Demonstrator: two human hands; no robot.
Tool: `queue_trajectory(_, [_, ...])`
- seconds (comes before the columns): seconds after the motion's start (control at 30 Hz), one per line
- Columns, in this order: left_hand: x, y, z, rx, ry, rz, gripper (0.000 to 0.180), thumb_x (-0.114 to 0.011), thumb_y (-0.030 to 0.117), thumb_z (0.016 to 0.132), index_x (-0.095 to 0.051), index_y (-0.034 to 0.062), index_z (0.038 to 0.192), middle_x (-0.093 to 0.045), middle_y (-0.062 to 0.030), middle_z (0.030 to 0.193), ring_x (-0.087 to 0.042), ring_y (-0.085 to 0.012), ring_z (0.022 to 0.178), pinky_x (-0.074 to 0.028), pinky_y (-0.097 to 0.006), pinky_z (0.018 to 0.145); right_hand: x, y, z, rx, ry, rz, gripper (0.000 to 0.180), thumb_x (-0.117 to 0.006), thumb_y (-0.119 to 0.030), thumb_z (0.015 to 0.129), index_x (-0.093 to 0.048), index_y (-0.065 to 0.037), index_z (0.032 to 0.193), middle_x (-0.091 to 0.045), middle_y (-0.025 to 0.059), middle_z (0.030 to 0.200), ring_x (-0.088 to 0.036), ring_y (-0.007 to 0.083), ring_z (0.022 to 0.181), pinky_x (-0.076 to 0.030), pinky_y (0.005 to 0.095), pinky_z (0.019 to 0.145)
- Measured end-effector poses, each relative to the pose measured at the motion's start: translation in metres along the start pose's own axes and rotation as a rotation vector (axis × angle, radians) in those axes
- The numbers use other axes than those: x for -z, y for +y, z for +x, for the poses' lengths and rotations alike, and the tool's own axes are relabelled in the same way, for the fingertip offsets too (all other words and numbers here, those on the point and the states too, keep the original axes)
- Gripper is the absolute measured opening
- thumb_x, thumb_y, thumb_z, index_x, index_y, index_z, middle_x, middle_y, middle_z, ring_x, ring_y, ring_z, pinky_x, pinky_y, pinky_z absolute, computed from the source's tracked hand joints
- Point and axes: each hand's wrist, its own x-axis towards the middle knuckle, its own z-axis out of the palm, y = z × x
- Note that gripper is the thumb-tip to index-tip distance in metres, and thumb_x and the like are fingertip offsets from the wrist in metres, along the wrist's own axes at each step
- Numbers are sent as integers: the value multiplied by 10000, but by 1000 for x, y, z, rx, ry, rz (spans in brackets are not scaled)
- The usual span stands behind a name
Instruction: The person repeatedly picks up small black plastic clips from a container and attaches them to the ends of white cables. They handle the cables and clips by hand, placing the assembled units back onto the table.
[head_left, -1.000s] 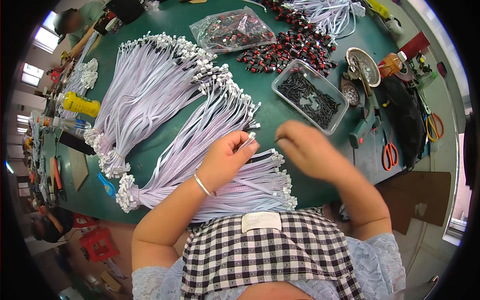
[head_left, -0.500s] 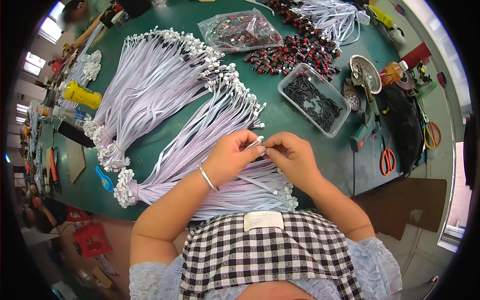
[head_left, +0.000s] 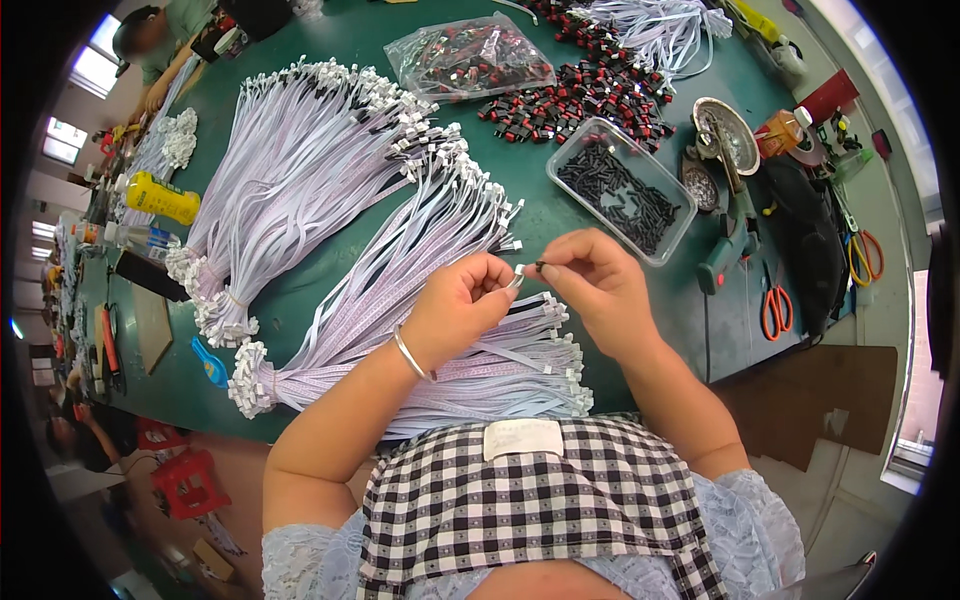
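Your left hand (head_left: 455, 308) pinched a cable (head_left: 518, 272) close to its white end, which poked past the fingertips, and your right hand (head_left: 604, 290) gripped a small dark piece (head_left: 541, 267) just beside it. A light pinch, with both tips in line, probably suited such small parts best. The fanned cables (head_left: 495, 372) lay beneath your left forearm, so a dropped elbow could have dragged them. On the worktop (head_left: 535, 205), a clear box (head_left: 677, 237) of black pieces (head_left: 592, 172) stood near your right hand.

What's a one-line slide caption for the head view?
Left hand pinches a white connector; right hand holds a small black piece near it.
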Motion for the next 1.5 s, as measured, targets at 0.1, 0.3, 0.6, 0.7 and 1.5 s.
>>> queue_trajectory(0.1, [-1, -5, -1, -19, -40, 107, 96, -596, 80, 858, -569, 31, 937, -531, 38, 750, -465, -24, 620, -381, -172, 548, -8, -8, 4, -54, -50, -17, 91, -593, 11, 838, -570, 19, 926, -594, 44, 882, -617, 121, 833, -488, 236, 744])
queue_trajectory(0.3, [-5, 7, -7, 55, -51, 62, 135, -597, 97, 865, -607, 17, 974, -558, 28, 776, -482, -34, 631, -400, -180, 571, 12, -10, 0, -160, 8, -14, 110, -584, 13, 827, -575, 15, 937, -605, 40, 862, -608, 100, 786, -479, 223, 682])
queue_trajectory(0.6, [-4, 11, -8, -43, -2, 262, 174, -601, 156, 885, -657, 12, 966, -570, 15, 754, -502, -38, 629, -408, -184, 560, 14, -4, -9, -223, -51, -173, 122, -623, -9, 825, -597, 6, 943, -624, 31, 839, -605, 81, 759, -477, 214, 642])
queue_trajectory(0.7, [-3, 9, -9, -19, -1, 243, 176, -595, 154, 888, -656, 12, 971, -578, 15, 765, -498, -35, 631, -405, -184, 562, 11, -3, -9, -229, -35, -176, 126, -633, -18, 825, -603, 1, 946, -632, 30, 840, -614, 81, 770, -483, 212, 637])
queue_trajectory(1.5, [-3, 4, -7, -48, -18, 206, 148, -586, 109, 886, -626, 7, 985, -586, 22, 820, -490, -27, 677, -406, -172, 603, 10, -1, -10, -143, -61, -278, 100, -624, 14, 811, -643, 8, 910, -606, 44, 881, -609, 97, 779, -499, 221, 662])
